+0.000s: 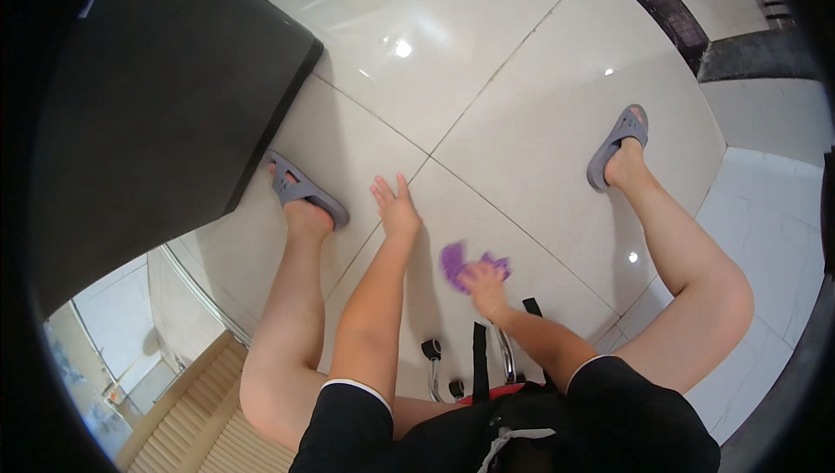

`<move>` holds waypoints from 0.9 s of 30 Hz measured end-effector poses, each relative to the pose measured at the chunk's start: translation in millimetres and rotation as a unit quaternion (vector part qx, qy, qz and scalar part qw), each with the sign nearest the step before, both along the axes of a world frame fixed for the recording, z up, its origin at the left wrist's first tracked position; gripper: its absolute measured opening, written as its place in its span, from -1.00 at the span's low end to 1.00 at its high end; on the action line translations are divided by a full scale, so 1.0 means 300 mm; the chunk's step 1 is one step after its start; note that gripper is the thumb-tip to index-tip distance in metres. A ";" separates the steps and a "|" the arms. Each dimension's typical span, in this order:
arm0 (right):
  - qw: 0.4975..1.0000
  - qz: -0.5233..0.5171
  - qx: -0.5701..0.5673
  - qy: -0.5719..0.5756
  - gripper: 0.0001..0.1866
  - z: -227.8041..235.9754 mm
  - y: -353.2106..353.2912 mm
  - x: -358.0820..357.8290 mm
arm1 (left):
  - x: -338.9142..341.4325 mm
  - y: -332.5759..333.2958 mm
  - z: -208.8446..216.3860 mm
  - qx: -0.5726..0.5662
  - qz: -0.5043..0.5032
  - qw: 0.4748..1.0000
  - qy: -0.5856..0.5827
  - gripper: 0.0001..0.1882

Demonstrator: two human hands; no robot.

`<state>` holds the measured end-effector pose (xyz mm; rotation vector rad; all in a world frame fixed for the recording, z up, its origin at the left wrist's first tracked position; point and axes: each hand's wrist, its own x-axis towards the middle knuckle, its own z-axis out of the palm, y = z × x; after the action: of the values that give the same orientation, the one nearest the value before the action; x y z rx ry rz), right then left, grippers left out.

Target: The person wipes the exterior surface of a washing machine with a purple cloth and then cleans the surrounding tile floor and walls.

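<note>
My left hand (397, 209) is held over the glossy cream floor tiles (487, 108) with its fingers spread and nothing in them. I cannot tell whether it touches the floor. To its right and nearer to me, my right hand (485, 289) grips a purple cloth (453, 263) low over the tiles. The cloth is bunched, and its edges stick out on both sides of the fingers. Hand and cloth are slightly blurred.
A large black cabinet-like body (174, 99) fills the left side. My feet, in grey slippers (306, 190), stand wide apart. Chair legs with casters (431, 349) are below me. A slatted beige panel (187, 408) lies lower left; a dark stone strip (652, 3) crosses the upper right.
</note>
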<state>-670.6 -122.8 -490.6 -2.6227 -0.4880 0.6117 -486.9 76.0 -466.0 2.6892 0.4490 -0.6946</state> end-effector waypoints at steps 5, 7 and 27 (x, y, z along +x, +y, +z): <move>0.982 -0.080 0.163 -0.048 -0.70 0.005 0.038 0.229 | 0.009 -0.005 0.007 -0.006 -0.001 1.000 -0.005 0.10; 0.944 -0.234 0.211 -0.100 -0.72 -0.026 -0.076 0.511 | 0.011 -0.004 0.008 -0.008 -0.002 1.000 -0.002 0.10; 0.986 0.161 0.048 -0.012 -0.81 0.065 -0.010 0.198 | -0.014 0.027 0.007 0.011 -0.013 1.000 -0.020 0.12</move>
<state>-611.2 -125.8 -471.2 -2.4807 -0.9383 0.6365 -491.0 84.2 -463.9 2.7298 0.4151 -0.6443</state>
